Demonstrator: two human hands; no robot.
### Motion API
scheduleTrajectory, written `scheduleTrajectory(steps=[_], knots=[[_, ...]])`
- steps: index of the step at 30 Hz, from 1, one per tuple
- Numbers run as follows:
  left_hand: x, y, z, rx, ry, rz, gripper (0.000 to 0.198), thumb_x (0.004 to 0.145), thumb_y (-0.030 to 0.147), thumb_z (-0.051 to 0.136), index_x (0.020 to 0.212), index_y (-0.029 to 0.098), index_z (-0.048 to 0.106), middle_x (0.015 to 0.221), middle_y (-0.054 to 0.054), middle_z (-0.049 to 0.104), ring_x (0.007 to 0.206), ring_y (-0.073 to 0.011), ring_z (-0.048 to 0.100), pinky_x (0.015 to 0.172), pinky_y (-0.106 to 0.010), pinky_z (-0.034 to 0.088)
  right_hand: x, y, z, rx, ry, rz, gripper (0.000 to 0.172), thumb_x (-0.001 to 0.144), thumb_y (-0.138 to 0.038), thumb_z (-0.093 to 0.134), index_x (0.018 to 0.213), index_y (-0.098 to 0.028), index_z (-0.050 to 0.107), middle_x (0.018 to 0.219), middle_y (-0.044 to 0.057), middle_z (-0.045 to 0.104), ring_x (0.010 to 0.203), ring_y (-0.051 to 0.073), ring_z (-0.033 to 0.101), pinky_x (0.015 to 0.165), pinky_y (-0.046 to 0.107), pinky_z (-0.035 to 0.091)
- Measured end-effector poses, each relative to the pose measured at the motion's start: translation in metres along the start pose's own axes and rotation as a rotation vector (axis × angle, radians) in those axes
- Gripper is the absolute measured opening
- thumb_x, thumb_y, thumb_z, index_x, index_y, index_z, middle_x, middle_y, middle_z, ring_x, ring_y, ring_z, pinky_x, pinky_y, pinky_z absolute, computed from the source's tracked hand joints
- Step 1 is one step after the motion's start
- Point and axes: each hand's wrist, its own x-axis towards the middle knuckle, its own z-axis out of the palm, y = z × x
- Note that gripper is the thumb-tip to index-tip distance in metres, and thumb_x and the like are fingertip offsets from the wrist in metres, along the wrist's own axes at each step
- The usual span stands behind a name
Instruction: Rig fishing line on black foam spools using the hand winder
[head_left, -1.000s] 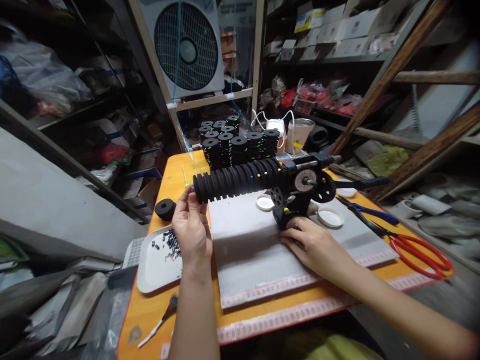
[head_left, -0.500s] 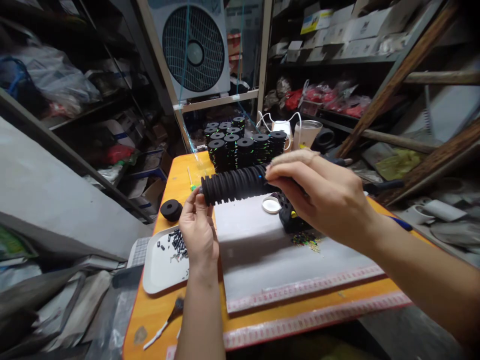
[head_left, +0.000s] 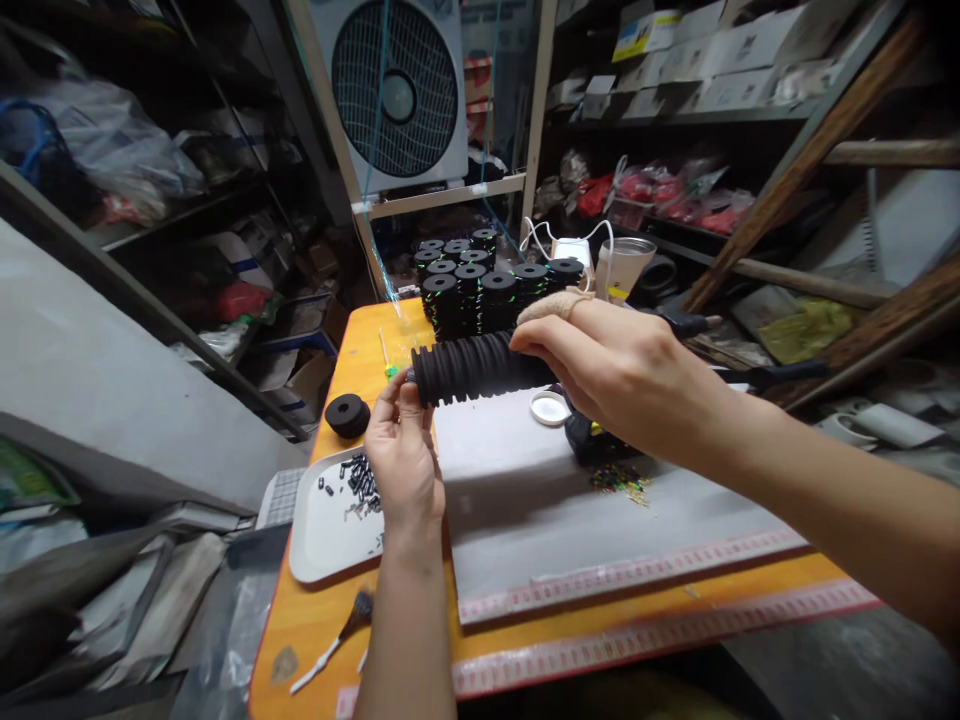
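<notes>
A ribbed black roll (head_left: 472, 368), which looks like foam spools stacked side by side, is held up above the white board (head_left: 510, 520), lying roughly level. My left hand (head_left: 406, 450) pinches its left end between thumb and fingers. My right hand (head_left: 611, 365), with a tan wrap on one finger, is closed in a pinch against the roll's upper right part. Whatever sits between those fingertips is too small or hidden to tell. The roll's right end is behind my right hand. Below lies a small pile of green and yellow bits (head_left: 621, 482).
Several stacks of black foam spools (head_left: 499, 290) stand at the back of the orange table (head_left: 337, 360). A loose black spool (head_left: 347, 415) and a white tray (head_left: 319, 560) of small black parts are at left. A white lid (head_left: 550, 408) and a brush-like tool (head_left: 337, 640) lie nearby.
My right hand has slid left along the roll, covering the blue dot seen there before. The left hand keeps its hold. The whole view has shifted slightly.
</notes>
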Motion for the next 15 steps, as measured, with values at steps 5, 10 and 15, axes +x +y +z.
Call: scheduleTrajectory(steps=[5, 10, 15], knots=[[-0.0001, -0.0008, 0.0009, -0.002, 0.003, 0.003, 0.036, 0.071, 0.047, 0.078, 0.095, 0.019, 0.073, 0.094, -0.005, 0.076, 0.094, -0.0158, 0.070, 0.088, -0.025, 0.052, 0.0023, -0.0026, -0.0017, -0.086, -0.025, -0.029, 0.030, 0.091, -0.002, 0.035, 0.092, -0.013, 0.063, 0.095, 0.012, 0.066, 0.089, 0.022, 0.065, 0.077, 0.037, 0.059], [0.0009, -0.0021, 0.0002, -0.011, 0.010, 0.009, 0.035, 0.071, 0.046, 0.079, 0.094, 0.020, 0.073, 0.095, -0.004, 0.076, 0.094, -0.0158, 0.069, 0.090, -0.027, 0.052, 0.0029, -0.0059, -0.0021, -0.133, -0.048, -0.080, 0.034, 0.092, 0.000, 0.032, 0.092, -0.009, 0.064, 0.093, 0.013, 0.065, 0.092, 0.023, 0.063, 0.078, 0.038, 0.058], [0.0016, -0.0023, -0.0010, -0.026, -0.006, 0.014, 0.035, 0.072, 0.045, 0.078, 0.095, 0.019, 0.073, 0.093, -0.004, 0.076, 0.091, -0.0143, 0.070, 0.089, -0.025, 0.051, 0.0076, -0.0083, -0.0034, -0.116, -0.114, -0.065, 0.031, 0.090, 0.002, 0.035, 0.091, -0.005, 0.065, 0.094, 0.016, 0.063, 0.092, 0.025, 0.060, 0.076, 0.039, 0.057]])
